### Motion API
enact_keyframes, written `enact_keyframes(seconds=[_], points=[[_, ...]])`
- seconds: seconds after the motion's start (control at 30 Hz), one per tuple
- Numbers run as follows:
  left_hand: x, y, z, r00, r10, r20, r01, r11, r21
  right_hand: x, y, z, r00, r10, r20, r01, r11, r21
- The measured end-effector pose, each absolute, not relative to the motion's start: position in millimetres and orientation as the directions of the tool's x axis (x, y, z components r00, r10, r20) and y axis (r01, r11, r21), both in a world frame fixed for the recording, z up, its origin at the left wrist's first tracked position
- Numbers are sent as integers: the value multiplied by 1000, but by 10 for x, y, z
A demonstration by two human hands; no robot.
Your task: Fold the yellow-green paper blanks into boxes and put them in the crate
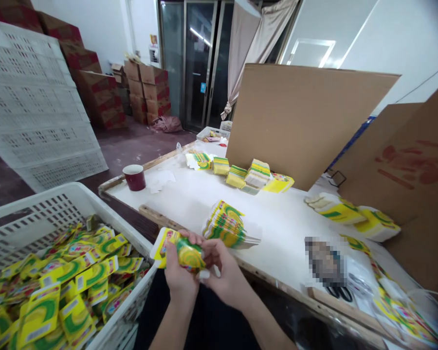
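Observation:
Both hands hold one yellow-and-green packet (184, 252) just in front of the white table's near edge (277, 218). My left hand (178, 274) wraps the packet from below, fingers closed round it. My right hand (224, 272) pinches its right end with closed fingers. Right behind the hands, a fanned stack of the same packets (228, 226) lies on the table. To the left stands a white perforated crate (95, 204) filled with loose packets (58, 291).
A dark red cup (134, 177) stands at the table's left corner. Small packet piles (241, 174) line a leaning cardboard sheet (306, 121); more piles (354, 214) lie at right. Scissors (339, 292) rest near the front edge. Stacked crates (40, 107) and cartons (95, 92) stand behind.

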State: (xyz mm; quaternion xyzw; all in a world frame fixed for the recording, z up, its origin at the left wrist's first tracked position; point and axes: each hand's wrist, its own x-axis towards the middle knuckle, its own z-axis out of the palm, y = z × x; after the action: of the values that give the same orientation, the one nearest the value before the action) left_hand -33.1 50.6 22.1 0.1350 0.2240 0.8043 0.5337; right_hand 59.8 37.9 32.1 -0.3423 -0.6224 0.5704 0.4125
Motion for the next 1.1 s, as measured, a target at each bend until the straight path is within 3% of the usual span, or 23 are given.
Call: enact_keyframes(seconds=[0.13, 0.3, 0.47, 0.53, 0.63, 0.73, 0.8, 0.93, 1.1], points=[[-395, 529, 221, -510, 855, -93, -709, -356, 609, 534, 383, 285, -439, 887, 143, -39, 141, -989], [-386, 533, -55, -433, 901, 8, -590, -290, 753, 654, 665, 169, -244, 955, 170, -92, 152, -984], [-534, 487, -134, -435, 900, 9, -394, -199, 897, 856, 779, 226, -250, 932, 263, 97, 294, -951], [-663, 427, -28, -420, 904, 77, -278, -209, 938, 951, 803, 297, -248, 865, 436, 254, 492, -833], [-837, 324, 178, -427, 857, 287, 67, -287, 956, 1044, 818, 396, -337, 659, 673, 502, 730, -463], [-873, 279, 284, -237, 911, 337, 455, -203, 867, 1016, 764, 449, -541, 484, 688, 495, 845, -204], [-824, 286, 284, -85, 968, 238, 526, -160, 836, 972, 714, 474, -627, 405, 665, 419, 895, -149], [-701, 285, 269, -44, 988, 148, 473, -110, 874, 990, 701, 517, -512, 486, 709, 486, 844, -228], [-516, 221, 322, -130, 979, 157, 277, -116, 954, 902, 641, 323, -189, 608, 771, 401, 764, -505]])
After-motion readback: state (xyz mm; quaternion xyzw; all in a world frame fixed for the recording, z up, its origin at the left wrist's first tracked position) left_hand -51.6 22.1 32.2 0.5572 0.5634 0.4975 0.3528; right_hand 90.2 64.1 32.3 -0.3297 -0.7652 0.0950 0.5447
